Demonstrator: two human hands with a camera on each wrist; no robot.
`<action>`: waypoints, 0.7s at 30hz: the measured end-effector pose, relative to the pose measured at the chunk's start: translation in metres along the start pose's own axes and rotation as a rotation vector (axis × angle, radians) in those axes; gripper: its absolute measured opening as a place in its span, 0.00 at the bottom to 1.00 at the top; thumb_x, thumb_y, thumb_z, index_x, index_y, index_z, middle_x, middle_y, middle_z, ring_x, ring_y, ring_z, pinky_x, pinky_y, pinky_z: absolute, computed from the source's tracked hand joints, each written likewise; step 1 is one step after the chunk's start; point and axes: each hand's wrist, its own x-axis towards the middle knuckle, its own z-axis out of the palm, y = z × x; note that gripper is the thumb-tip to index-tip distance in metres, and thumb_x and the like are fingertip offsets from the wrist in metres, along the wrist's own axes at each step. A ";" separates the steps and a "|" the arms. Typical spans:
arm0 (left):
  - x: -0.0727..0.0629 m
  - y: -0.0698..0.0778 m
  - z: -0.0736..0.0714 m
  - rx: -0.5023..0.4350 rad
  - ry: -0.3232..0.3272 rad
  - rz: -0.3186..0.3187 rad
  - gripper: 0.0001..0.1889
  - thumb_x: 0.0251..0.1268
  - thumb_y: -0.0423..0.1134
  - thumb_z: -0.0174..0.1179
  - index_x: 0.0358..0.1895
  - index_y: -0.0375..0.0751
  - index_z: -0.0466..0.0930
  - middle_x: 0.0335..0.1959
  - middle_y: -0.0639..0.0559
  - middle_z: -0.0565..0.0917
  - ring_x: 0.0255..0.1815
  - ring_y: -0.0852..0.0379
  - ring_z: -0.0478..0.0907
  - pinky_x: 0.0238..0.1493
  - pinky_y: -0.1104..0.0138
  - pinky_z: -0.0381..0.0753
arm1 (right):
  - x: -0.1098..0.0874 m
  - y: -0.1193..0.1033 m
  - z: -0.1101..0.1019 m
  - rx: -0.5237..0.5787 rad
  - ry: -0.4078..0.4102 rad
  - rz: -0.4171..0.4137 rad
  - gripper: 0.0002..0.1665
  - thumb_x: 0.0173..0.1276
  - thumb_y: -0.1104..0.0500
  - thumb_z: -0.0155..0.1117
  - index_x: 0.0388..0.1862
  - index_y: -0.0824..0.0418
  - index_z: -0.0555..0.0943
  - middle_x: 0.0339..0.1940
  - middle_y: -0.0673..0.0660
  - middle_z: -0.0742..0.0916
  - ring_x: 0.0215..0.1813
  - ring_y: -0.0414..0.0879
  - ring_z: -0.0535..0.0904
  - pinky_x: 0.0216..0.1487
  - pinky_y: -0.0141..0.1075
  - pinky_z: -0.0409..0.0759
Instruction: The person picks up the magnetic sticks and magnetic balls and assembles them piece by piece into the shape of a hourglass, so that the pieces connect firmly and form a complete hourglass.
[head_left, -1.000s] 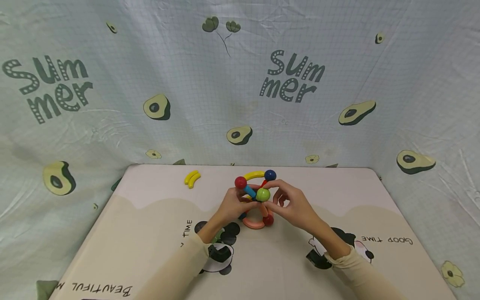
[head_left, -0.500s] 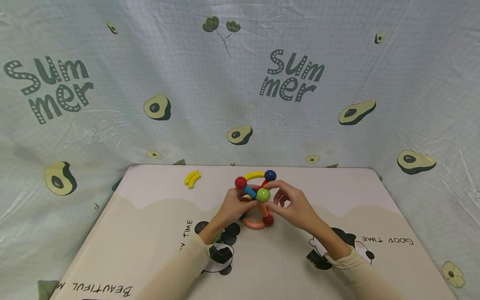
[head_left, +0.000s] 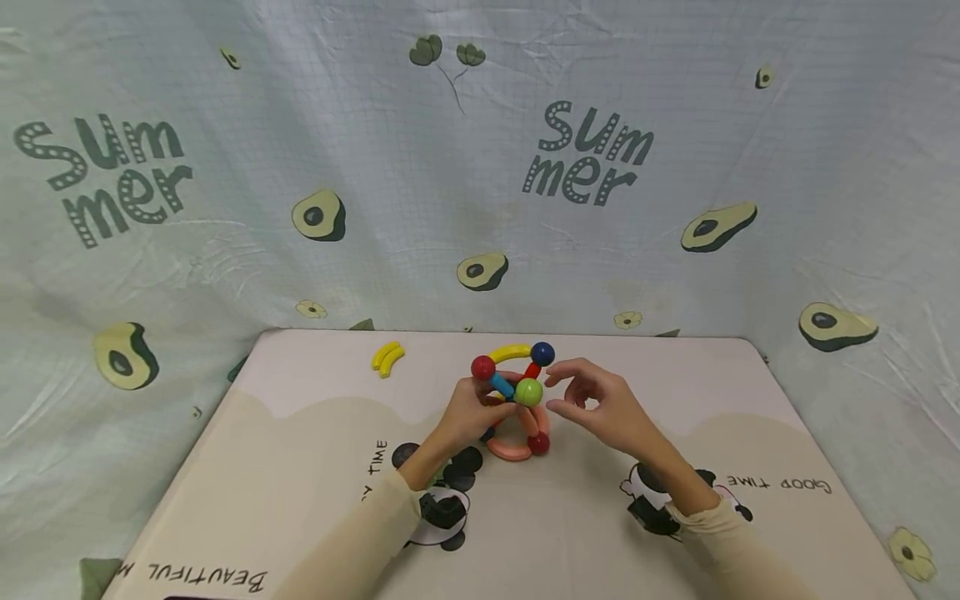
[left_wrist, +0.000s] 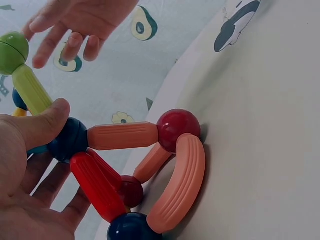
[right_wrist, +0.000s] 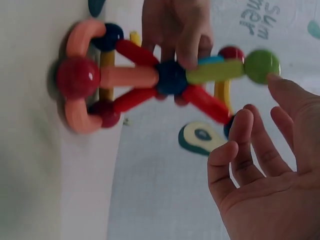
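Observation:
A model of magnetic rods and balls stands on the table, its salmon curved rods and red ball [head_left: 538, 442] at the base. My left hand [head_left: 467, 410] grips it at the middle dark blue ball [left_wrist: 68, 140], thumb against the ball and lime rod [left_wrist: 31, 89]. That rod carries a green ball [head_left: 529, 392]. Above, a light blue rod [head_left: 502, 385] bears a red ball [head_left: 483, 367], and a red rod leads to a dark blue ball [head_left: 542, 354]; a yellow curved rod [head_left: 510, 352] joins them. My right hand [head_left: 600, 404] holds nothing beside the green ball, fingers loosely bent.
Two yellow curved rods [head_left: 387, 358] lie side by side at the table's back left. The table's cover [head_left: 285, 467] has printed pandas and lettering. A patterned curtain [head_left: 375, 167] hangs behind the table's far edge.
My right hand has let go of the green ball and drawn back a little to the right. The left hand keeps its grip, and the model stays in place.

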 end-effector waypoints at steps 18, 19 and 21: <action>-0.012 0.006 -0.007 0.000 -0.003 -0.043 0.18 0.66 0.31 0.70 0.58 0.38 0.84 0.51 0.46 0.88 0.52 0.50 0.85 0.59 0.52 0.81 | 0.037 0.053 0.001 0.061 -0.095 0.209 0.15 0.72 0.59 0.70 0.56 0.57 0.84 0.48 0.53 0.88 0.39 0.54 0.83 0.38 0.36 0.83; -0.013 0.006 -0.008 -0.001 -0.005 -0.041 0.18 0.66 0.31 0.70 0.58 0.38 0.84 0.51 0.46 0.88 0.52 0.50 0.85 0.59 0.52 0.81 | 0.039 0.055 0.003 0.063 -0.111 0.206 0.15 0.72 0.59 0.69 0.56 0.57 0.84 0.48 0.54 0.88 0.40 0.56 0.84 0.39 0.36 0.83; -0.016 0.006 -0.010 0.001 -0.006 -0.036 0.18 0.66 0.31 0.70 0.58 0.38 0.84 0.52 0.46 0.88 0.53 0.50 0.85 0.59 0.52 0.81 | 0.046 0.057 0.008 0.057 -0.142 0.199 0.15 0.72 0.61 0.70 0.56 0.57 0.84 0.48 0.54 0.88 0.40 0.59 0.84 0.40 0.36 0.83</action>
